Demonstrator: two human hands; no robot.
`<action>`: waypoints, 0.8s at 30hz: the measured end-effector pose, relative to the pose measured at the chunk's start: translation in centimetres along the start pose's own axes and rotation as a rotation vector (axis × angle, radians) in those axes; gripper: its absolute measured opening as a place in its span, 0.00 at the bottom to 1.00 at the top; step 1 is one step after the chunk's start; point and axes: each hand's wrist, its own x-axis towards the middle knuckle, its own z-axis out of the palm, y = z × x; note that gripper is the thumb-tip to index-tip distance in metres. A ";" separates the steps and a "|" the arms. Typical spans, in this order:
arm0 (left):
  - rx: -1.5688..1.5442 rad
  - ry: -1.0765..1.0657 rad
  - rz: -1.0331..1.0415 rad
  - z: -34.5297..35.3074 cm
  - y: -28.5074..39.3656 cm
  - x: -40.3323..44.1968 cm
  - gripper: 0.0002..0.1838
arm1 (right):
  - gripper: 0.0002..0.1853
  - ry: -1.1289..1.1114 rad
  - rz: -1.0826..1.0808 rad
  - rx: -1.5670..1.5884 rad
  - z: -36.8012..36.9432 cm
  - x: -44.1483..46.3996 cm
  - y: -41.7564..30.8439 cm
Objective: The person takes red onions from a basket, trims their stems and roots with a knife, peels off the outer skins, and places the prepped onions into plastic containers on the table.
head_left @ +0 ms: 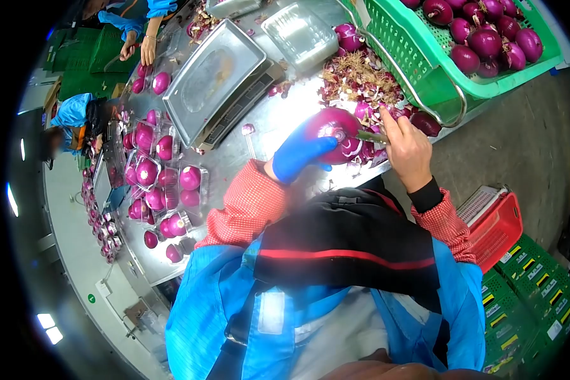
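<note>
My left hand, in a blue glove, is wrapped round a large red onion above the metal table. Bare and closed, my right hand grips a knife, whose blade meets the onion's right side at the end facing me. Most of the knife's handle is hidden in my fingers. Just beyond lies a heap of onion skins and dry roots, with purple peelings below it near the table edge. A dark red onion sits to the right of my right hand.
A green crate of red onions stands at upper right. A weighing scale and clear plastic trays are on the table. Packed onions spread leftward. A co-worker's hands are at top left. A red basket stands right.
</note>
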 end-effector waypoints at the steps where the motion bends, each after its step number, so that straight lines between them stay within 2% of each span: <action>1: 0.015 0.016 -0.015 0.0 -0.1 0.1 0.28 | 0.24 -0.038 0.047 0.022 0.2 -0.2 -0.3; 5: -0.032 0.074 -0.002 0.3 0.1 0.4 0.31 | 0.18 -0.055 0.274 0.345 2.0 -0.7 -2.1; 6: -0.032 0.066 0.026 0.5 -0.3 0.4 0.32 | 0.16 -0.274 0.618 0.675 3.3 -0.7 -0.9; 8: -0.027 0.045 0.082 0.8 -1.3 0.2 0.33 | 0.17 -0.266 0.702 0.873 4.3 -1.1 1.2; 9: -0.123 0.051 0.041 1.1 -1.3 0.0 0.35 | 0.18 -0.264 0.738 0.975 4.0 -0.5 1.1; 10: -0.103 0.048 0.004 1.1 -0.8 0.0 0.35 | 0.18 -0.363 0.793 1.086 3.3 -0.2 1.1; 13: -0.035 0.027 -0.032 0.6 0.0 0.7 0.37 | 0.21 -0.394 0.774 1.458 1.5 1.1 -0.4; 14: -0.014 0.026 -0.033 0.3 -0.2 0.8 0.37 | 0.25 -0.430 0.702 1.442 1.3 1.2 -0.7; 17: 0.084 0.047 0.065 -1.2 -1.8 1.2 0.41 | 0.26 -0.468 0.779 1.484 1.7 1.1 -1.2; 18: 0.029 0.067 0.208 -0.7 -2.6 1.7 0.39 | 0.25 -0.421 0.815 1.588 1.7 1.0 -1.5; 21: -0.118 0.084 0.320 0.3 -3.6 2.6 0.38 | 0.24 -0.390 0.776 1.605 1.6 1.2 -2.7; 22: -0.207 0.182 0.264 0.3 -3.9 2.4 0.36 | 0.21 -0.389 0.768 1.617 1.5 1.1 -3.1; 24: -0.313 0.201 0.179 0.4 -3.0 1.9 0.35 | 0.19 -0.361 0.857 1.565 1.8 0.8 -2.8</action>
